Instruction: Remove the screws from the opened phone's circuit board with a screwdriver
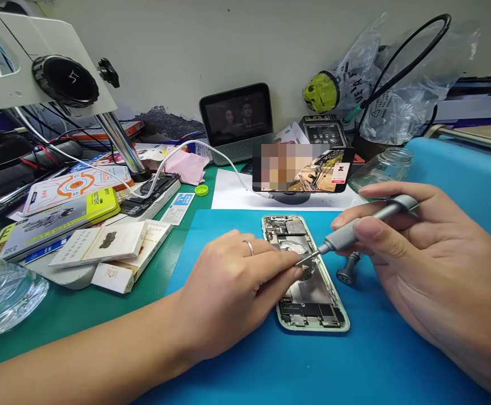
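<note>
An opened smartphone (312, 292) with a pale green frame lies on the blue mat, its inner boards and metal plates bare. My right hand (414, 253) grips a grey metal precision screwdriver (346, 233) slantwise, its thin tip pointing down-left over the middle of the phone. Across the phone's left edge reaches my left hand (245, 281), a ring on one finger. Its fingers are closed, and the fingertips meet at the screwdriver's tip. Whatever they pinch is hidden. Just right of the phone, a small dark knobbed part (347, 270) rests below my right hand.
Behind the mat, a second phone (304, 170) is propped up playing video, near a smart display (239, 121). Cigarette packs (102, 242), a battery box (59, 222) and a glass bowl (7, 295) crowd the left. A microscope stand (121, 143) rises there. A glass jar (391, 166) stands right.
</note>
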`<state>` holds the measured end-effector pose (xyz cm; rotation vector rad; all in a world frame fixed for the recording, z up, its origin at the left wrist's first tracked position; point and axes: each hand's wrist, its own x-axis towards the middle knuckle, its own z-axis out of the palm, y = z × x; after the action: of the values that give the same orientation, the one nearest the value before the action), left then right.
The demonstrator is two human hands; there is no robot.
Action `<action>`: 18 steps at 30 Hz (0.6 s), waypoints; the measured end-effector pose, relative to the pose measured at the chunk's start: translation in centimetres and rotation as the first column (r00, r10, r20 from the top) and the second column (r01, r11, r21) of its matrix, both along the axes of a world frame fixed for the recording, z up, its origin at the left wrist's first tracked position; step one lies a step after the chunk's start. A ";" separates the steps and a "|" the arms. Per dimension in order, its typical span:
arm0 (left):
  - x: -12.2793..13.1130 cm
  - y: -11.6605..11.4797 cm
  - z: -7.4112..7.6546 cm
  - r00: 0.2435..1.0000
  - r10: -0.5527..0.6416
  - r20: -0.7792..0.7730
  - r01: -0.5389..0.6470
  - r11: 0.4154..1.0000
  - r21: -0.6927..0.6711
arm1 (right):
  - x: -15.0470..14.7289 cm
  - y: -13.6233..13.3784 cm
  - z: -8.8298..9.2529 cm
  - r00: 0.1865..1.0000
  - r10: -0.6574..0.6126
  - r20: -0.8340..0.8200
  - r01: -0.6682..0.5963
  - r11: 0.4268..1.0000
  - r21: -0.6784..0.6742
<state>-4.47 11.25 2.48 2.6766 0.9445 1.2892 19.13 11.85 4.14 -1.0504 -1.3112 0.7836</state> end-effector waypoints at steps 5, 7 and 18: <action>-0.1 -0.1 0.0 1.000 -0.008 0.004 0.008 1.000 -0.008 | 0.2 -0.2 0.0 1.000 0.023 -0.020 -0.022 1.000 0.006; -0.1 -0.1 0.0 1.000 -0.008 0.005 0.008 1.000 -0.010 | 0.2 -0.1 0.0 0.999 0.030 -0.023 -0.030 1.000 0.006; -0.1 -0.1 0.1 1.000 -0.013 0.006 0.013 1.000 -0.026 | 0.1 0.0 0.1 1.000 0.017 -0.016 -0.017 1.000 -0.003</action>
<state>-4.60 11.17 2.53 2.6537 0.9349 1.2722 19.21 11.87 4.25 -1.0343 -1.3075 0.8057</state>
